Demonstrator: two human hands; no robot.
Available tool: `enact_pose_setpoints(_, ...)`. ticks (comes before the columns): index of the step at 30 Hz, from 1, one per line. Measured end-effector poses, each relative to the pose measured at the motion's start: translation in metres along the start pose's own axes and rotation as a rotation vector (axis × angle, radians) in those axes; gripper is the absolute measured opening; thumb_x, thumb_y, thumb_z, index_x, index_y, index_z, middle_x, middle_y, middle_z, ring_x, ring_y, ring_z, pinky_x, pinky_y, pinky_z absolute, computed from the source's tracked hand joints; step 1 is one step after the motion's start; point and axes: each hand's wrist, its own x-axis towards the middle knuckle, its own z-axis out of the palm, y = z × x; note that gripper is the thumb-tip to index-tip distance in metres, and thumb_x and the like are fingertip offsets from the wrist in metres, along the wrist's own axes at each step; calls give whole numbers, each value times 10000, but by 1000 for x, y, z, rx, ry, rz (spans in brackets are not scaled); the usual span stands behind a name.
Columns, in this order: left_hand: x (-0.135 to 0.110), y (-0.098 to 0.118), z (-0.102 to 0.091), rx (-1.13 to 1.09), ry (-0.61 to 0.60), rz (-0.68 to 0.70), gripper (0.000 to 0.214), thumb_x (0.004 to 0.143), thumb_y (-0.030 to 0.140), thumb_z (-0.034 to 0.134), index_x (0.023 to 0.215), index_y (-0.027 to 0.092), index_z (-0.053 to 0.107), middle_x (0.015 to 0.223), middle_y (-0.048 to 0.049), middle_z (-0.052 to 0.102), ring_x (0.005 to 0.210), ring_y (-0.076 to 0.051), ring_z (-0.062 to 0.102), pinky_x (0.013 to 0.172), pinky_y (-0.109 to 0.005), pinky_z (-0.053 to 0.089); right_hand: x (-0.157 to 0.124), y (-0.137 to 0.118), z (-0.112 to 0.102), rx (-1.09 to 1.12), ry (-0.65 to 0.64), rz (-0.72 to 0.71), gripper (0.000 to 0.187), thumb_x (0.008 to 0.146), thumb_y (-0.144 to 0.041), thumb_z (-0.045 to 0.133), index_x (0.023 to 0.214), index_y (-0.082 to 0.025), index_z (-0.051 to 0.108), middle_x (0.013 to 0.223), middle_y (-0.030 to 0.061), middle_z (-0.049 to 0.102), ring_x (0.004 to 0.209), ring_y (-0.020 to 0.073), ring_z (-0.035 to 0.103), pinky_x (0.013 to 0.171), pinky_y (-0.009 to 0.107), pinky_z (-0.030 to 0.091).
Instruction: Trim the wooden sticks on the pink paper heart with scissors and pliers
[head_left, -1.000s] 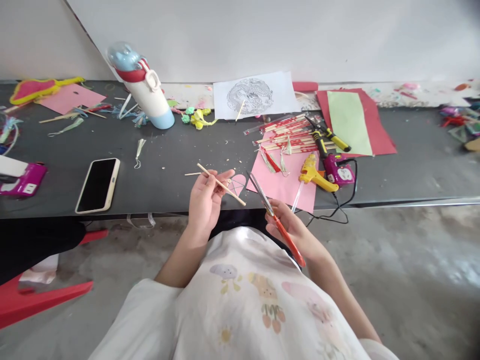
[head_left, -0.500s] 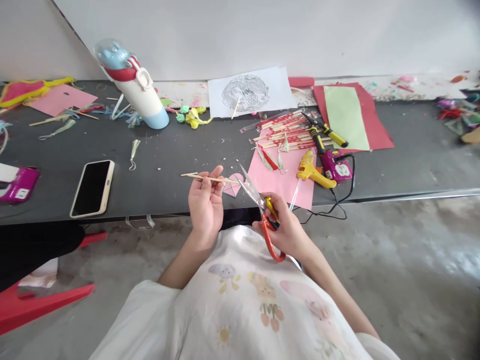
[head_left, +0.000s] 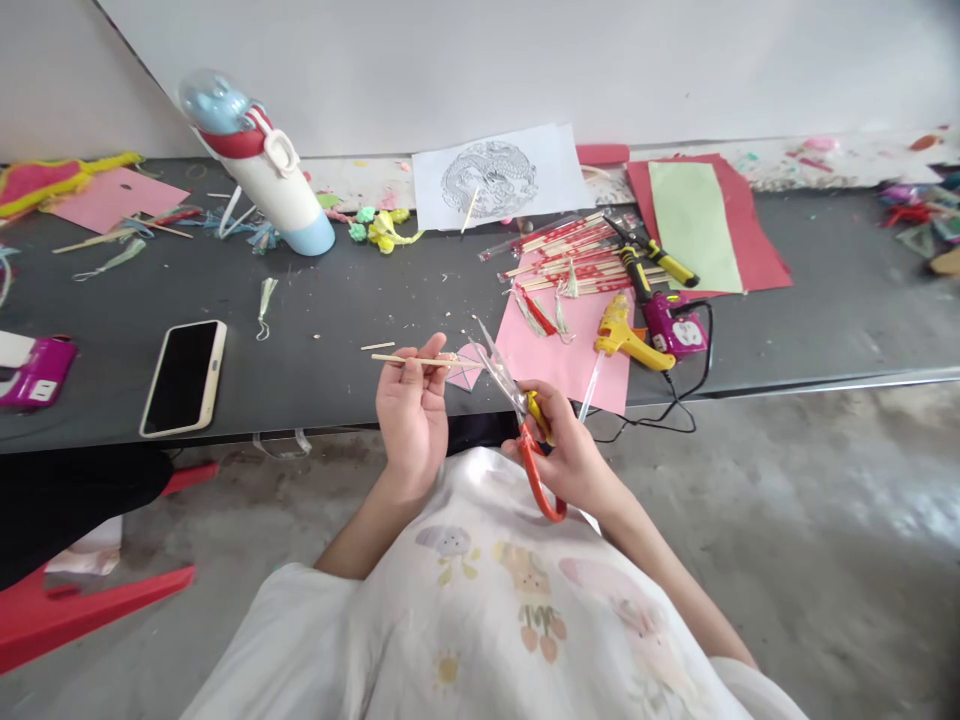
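Between thumb and fingers, my left hand [head_left: 412, 410] pinches a thin wooden stick [head_left: 390, 358], held level over the table's front edge. My right hand [head_left: 566, 445] grips a pair of scissors [head_left: 504, 372] with red and yellow handles. The scissor blades are parted, and the stick's right end reaches to them; whether they touch it I cannot tell. Just behind the blades, a small pink paper piece [head_left: 466, 368] with drawn lines lies on the table, partly covered. A short cut stick [head_left: 377, 346] rests left of my fingers.
Right of the scissors, a yellow glue gun [head_left: 628, 332] and tassels [head_left: 541, 312] lie on pink paper [head_left: 517, 345]. Behind are wrapped sticks [head_left: 570, 250], pliers [head_left: 649, 262] and a dragon print [head_left: 499, 180]. A phone [head_left: 184, 378] and a bottle [head_left: 277, 190] stand to the left.
The scissors have shifted slightly left, with their blades around the stick's end region. My left hand stays nearly still, its stick tilted a little differently. The view has moved slightly.
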Motion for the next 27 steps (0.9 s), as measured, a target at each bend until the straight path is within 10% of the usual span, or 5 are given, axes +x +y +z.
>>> enact_pose_setpoints(15,-7,-10,-16,249,-160,310,208,793,331,705,957,247,609,1054,-35,728,876,-165,693,763,-287,552,3,-1,-12,565,-185,46,556,794,-539,646,1216,-271,403,790,-23,375,645,125,340,568,267,343)
enact_pose_setpoints(22,31,14,-30,364,-643,-428,294,854,420,582,916,150,683,841,-106,739,697,-186,696,643,-297,564,1,-1,-42,197,-363,-10,531,828,-437,647,1268,-278,397,800,-23,416,665,132,392,590,251,379)
enact_pose_setpoints(27,22,34,-17,628,-941,-527,401,878,527,530,908,158,683,870,-115,719,677,-165,669,621,-271,541,-1,-6,-51,-209,-330,-21,594,785,-393,696,1281,-253,402,795,-27,453,652,123,429,600,234,409)
